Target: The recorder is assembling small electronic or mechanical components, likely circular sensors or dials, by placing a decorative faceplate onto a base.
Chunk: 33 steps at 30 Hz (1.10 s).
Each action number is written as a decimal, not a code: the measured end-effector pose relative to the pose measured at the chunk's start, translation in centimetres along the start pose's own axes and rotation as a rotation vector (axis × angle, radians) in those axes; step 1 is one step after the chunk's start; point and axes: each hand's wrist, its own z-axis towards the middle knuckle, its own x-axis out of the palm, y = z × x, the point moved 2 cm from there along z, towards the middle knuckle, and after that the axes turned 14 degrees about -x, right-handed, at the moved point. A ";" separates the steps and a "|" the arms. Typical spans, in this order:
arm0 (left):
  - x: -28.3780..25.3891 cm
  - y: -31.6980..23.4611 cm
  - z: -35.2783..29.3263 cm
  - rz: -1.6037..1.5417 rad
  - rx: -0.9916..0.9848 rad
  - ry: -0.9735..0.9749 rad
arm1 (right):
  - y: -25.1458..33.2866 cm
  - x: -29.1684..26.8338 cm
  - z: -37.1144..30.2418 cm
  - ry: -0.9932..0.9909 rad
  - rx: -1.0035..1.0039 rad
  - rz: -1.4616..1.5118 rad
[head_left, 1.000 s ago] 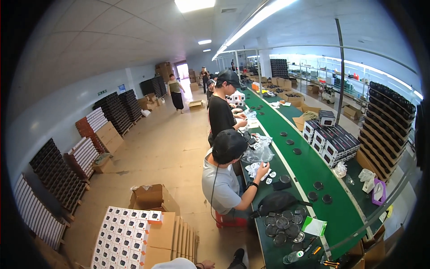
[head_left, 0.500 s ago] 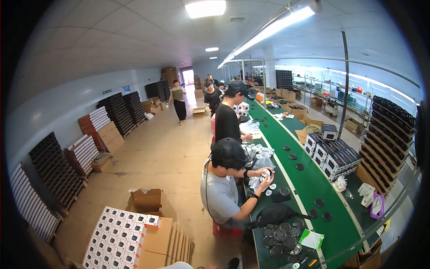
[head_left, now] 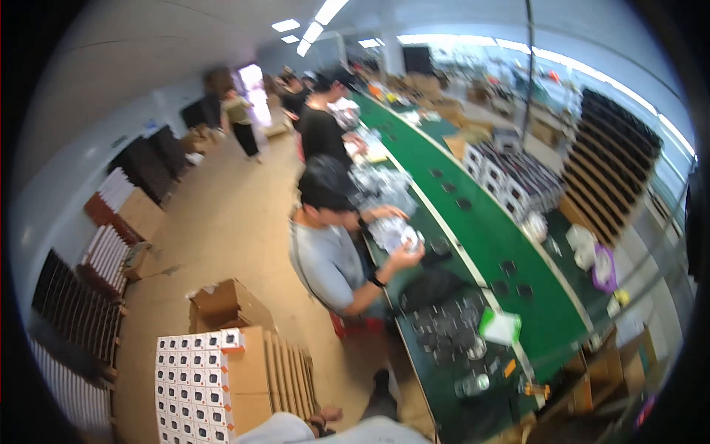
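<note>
Low in the head view is my left hand (head_left: 329, 414), with a dark band at its wrist. Its fingers are small and smeared, so I cannot make out their shape or anything in them. Light grey cloth (head_left: 274, 431) lies beside it, and a dark shoe (head_left: 381, 380) shows to its right. My right hand is out of view. Nearest to my left hand is a stack of brown cartons (head_left: 292, 370) with white printed boxes (head_left: 192, 385) alongside. At the green bench, a co-worker in a grey shirt (head_left: 325, 259) holds a round white part (head_left: 410, 238).
Round black parts (head_left: 444, 325) and a green-and-white packet (head_left: 500, 326) lie on the bench's near end. A green conveyor (head_left: 473, 229) runs away beyond. An open carton (head_left: 229, 307) stands on the floor. Other people stand farther off; stacked trays (head_left: 610, 163) rise at right.
My view has tilted down and turned right, so the scene sits higher and further left. More of my left hand shows. One hand of the grey-shirted co-worker has come away from the white part.
</note>
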 end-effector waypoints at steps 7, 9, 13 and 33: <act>-3.7 -14.2 3.3 -0.460 -0.525 -0.444 | 2.5 1.9 0.6 -0.042 0.071 -0.099; -5.4 -20.9 4.7 -0.457 -0.310 -0.381 | 1.8 1.3 0.9 -0.063 0.067 -0.122; -2.9 -36.7 5.8 -0.347 -0.300 0.156 | 1.2 4.2 1.5 -0.190 0.088 -0.184; 11.8 -40.4 18.7 0.797 0.406 -0.133 | -12.5 -4.3 -3.6 -0.849 0.853 -0.358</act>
